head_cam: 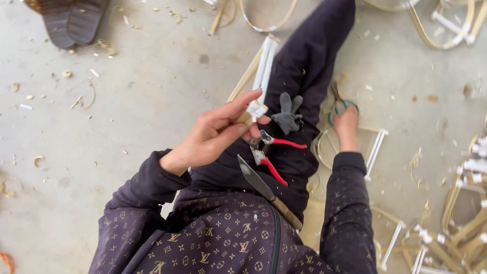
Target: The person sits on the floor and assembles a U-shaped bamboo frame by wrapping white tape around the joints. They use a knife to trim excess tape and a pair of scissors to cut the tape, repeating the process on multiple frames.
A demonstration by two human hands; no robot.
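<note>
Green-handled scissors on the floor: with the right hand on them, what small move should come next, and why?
Probably close the right hand around the green-handled scissors and lift them toward the taped bamboo strips that the left hand holds up; the hand only rests on the handles, and the strips' end looks presented for trimming.

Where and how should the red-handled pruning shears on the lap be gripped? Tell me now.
Grip the red-handled pruning shears by the two red handles, coming from the right of the picture. The handles splay open toward that side and lie bare on the dark trouser leg, while the metal head points at the left hand, and a knife lies close below.
</note>
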